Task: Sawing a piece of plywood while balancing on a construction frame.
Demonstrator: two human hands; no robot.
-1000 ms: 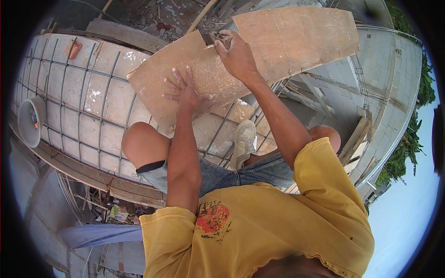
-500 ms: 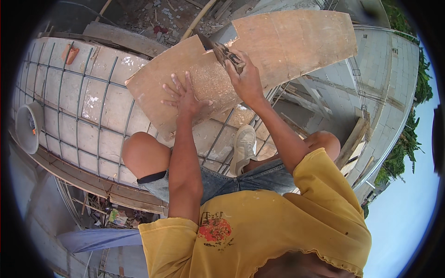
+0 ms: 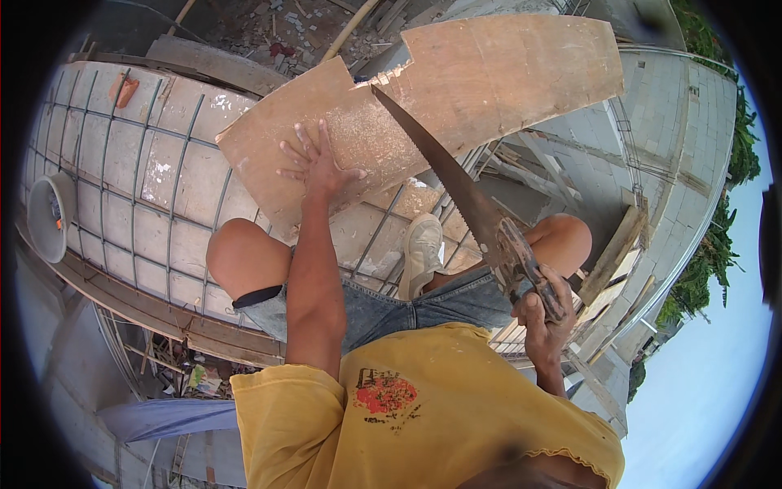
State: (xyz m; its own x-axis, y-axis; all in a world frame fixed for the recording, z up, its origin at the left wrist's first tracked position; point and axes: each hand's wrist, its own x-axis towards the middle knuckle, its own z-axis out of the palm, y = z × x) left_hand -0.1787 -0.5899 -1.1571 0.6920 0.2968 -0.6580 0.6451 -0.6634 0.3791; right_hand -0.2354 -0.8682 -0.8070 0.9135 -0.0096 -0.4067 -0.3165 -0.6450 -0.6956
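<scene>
A long brown plywood sheet (image 3: 505,77) lies across in front of me, with a ragged rectangular notch in its far edge. My left hand (image 3: 319,167) is pressed flat on its left part, fingers spread. My right hand (image 3: 544,314) is wrapped round the worn handle of a hand saw (image 3: 452,178), back near my right knee. The toothed blade slants up and left over the plywood, its tip at the notch. Sawdust is scattered on the sheet to the right of my left hand.
Beneath the plywood, a grid of steel rebar (image 3: 134,200) runs over pale boards. A grey bucket (image 3: 51,216) stands at the far left, and a broken orange brick piece (image 3: 124,91) sits beyond it. Rubble lies below at the back; a grey block wall (image 3: 692,138) rises at right.
My right hand has drawn the saw back toward my body, from the notch down to my right knee, baring most of the blade. My left hand stays pressed on the plywood.
</scene>
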